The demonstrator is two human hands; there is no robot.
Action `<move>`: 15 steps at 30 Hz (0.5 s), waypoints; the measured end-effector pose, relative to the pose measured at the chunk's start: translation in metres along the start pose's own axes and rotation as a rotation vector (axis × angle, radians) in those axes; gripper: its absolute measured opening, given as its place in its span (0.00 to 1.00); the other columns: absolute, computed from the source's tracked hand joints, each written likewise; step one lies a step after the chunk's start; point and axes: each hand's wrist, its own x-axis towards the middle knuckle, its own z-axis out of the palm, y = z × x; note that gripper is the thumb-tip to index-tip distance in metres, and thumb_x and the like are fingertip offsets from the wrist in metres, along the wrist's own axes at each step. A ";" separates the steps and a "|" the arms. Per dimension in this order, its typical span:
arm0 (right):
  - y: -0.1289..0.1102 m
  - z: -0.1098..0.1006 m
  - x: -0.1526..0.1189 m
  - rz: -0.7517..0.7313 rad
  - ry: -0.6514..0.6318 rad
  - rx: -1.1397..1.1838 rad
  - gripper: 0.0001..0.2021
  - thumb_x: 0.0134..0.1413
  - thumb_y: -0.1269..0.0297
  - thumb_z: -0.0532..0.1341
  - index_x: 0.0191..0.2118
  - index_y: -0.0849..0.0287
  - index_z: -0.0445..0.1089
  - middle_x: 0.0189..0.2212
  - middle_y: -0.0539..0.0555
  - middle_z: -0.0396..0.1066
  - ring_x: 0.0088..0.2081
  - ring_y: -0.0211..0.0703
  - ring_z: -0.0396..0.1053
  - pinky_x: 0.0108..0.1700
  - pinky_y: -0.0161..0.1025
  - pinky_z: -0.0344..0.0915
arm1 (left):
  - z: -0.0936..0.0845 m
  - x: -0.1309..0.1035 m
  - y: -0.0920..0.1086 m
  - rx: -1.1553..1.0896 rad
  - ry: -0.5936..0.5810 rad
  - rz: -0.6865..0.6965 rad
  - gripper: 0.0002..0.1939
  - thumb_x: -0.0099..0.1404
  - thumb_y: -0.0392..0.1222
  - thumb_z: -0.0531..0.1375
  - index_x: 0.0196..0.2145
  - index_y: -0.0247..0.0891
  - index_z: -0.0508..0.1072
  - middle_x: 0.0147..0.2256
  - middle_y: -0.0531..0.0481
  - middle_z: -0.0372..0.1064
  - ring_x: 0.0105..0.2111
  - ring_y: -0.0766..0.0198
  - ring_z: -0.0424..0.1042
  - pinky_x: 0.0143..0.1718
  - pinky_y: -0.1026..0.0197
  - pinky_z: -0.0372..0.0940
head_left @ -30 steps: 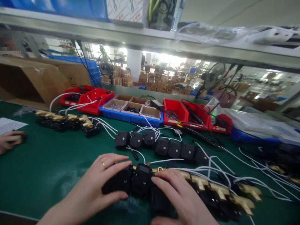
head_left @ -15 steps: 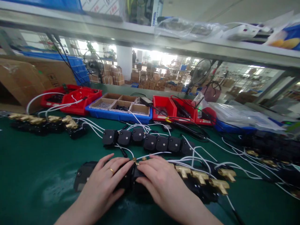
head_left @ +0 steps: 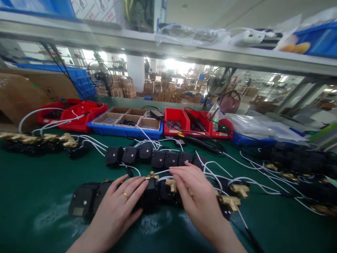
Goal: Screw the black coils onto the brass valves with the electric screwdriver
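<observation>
My left hand (head_left: 121, 203), a gold ring on one finger, is closed over a black boxy motorized valve (head_left: 151, 193) in the near row, thumb on its near side. A small brass fitting (head_left: 152, 174) sticks up behind that valve. My right hand (head_left: 198, 198) is over the brass tee fittings just to the right, fingers stretched out and nothing seen in its grasp. It partly hides a brass tee (head_left: 171, 184); whether it touches it I cannot tell. More black housings (head_left: 83, 200) extend left of my left hand, and further brass tees (head_left: 230, 202) lie right of my right hand.
Behind the hands runs a second row of black valve housings (head_left: 158, 160) with white cables. Further back stand a blue tray (head_left: 126, 131) of small parts and red bins (head_left: 177, 121). More valves (head_left: 65, 140) lie left, others (head_left: 292, 161) right. A shelf (head_left: 137, 38) spans above.
My right hand has let go of the black valve housing and moved right over the brass tees. My left hand stays on the near row. The view has turned slightly right.
</observation>
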 end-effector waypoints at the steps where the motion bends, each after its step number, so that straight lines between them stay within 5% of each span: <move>1: 0.005 -0.015 -0.005 0.030 0.078 -0.012 0.10 0.69 0.71 0.54 0.46 0.58 0.73 0.43 0.54 0.77 0.46 0.41 0.75 0.56 0.43 0.69 | 0.000 -0.001 -0.002 0.002 -0.001 -0.001 0.27 0.66 0.31 0.53 0.62 0.39 0.62 0.57 0.46 0.71 0.54 0.54 0.70 0.61 0.47 0.55; 4: 0.022 -0.053 -0.028 0.116 0.185 -0.101 0.09 0.67 0.70 0.58 0.47 0.56 0.74 0.43 0.53 0.77 0.46 0.40 0.75 0.48 0.36 0.72 | -0.004 -0.006 -0.014 0.036 -0.030 0.050 0.27 0.67 0.35 0.53 0.63 0.41 0.62 0.58 0.48 0.70 0.54 0.55 0.71 0.62 0.47 0.52; 7: 0.041 -0.076 -0.053 0.089 0.116 -0.187 0.10 0.65 0.67 0.61 0.50 0.55 0.72 0.45 0.54 0.75 0.47 0.43 0.74 0.49 0.39 0.72 | -0.007 -0.006 -0.020 0.062 -0.025 0.127 0.29 0.69 0.46 0.57 0.66 0.41 0.60 0.59 0.48 0.68 0.54 0.52 0.71 0.62 0.46 0.52; 10: 0.056 -0.080 -0.067 0.041 -0.045 -0.261 0.14 0.65 0.61 0.62 0.55 0.56 0.69 0.49 0.58 0.72 0.50 0.49 0.71 0.49 0.45 0.73 | -0.007 0.010 -0.005 0.011 0.020 0.138 0.34 0.69 0.57 0.57 0.67 0.41 0.59 0.60 0.45 0.67 0.55 0.48 0.69 0.57 0.47 0.62; 15: 0.065 -0.064 -0.062 -0.026 -0.268 -0.425 0.23 0.57 0.65 0.69 0.57 0.59 0.68 0.47 0.60 0.71 0.47 0.53 0.68 0.44 0.49 0.73 | 0.009 0.061 0.043 -0.042 -0.004 0.174 0.17 0.72 0.42 0.54 0.56 0.40 0.68 0.51 0.42 0.72 0.47 0.50 0.73 0.46 0.50 0.70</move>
